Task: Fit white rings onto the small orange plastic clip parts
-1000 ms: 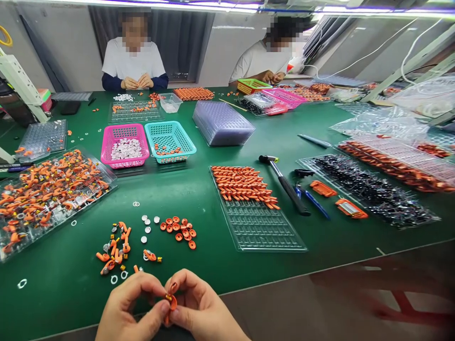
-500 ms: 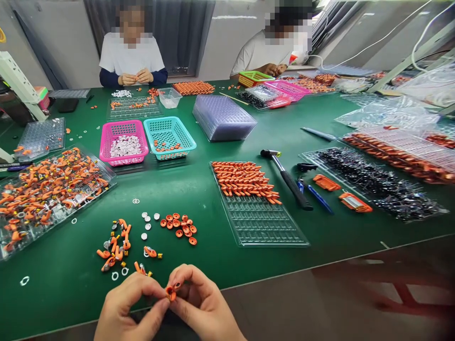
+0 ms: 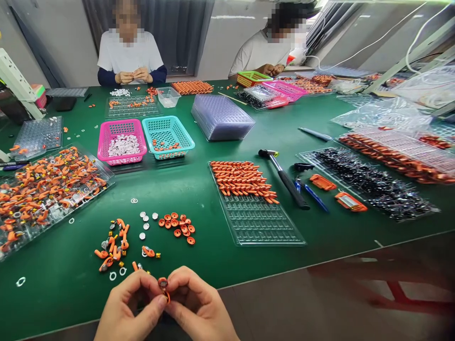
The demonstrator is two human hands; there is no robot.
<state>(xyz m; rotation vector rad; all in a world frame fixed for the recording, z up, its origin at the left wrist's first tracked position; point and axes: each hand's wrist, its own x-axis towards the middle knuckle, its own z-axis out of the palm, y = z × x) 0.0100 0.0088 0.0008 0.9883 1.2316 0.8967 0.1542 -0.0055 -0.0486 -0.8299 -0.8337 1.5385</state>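
Close to the table's near edge, my left hand (image 3: 133,305) and my right hand (image 3: 199,303) meet, fingertips pinched on a small orange earbud housing (image 3: 163,284). A dark round part shows at its top, and an orange rim shows lower down between the thumbs. Just beyond my left hand lie loose orange earbud pieces (image 3: 115,244) with stems and yellow tabs. Several orange cup-shaped shells (image 3: 183,227) and small white discs (image 3: 142,225) lie farther out. White rings (image 3: 113,276) rest beside the loose pieces.
A clear tray (image 3: 263,227) partly filled with orange stems stands ahead, with a hammer (image 3: 287,182) to its right. Pink (image 3: 121,160) and turquoise baskets (image 3: 167,154) sit behind. A heaped tray (image 3: 46,189) is at left, a tray of black parts (image 3: 373,182) at right. Two co-workers sit opposite.
The orange housing has been turned between my fingertips, so its dark round part now faces up. My fingers have shifted slightly around it. The view has drifted a little.
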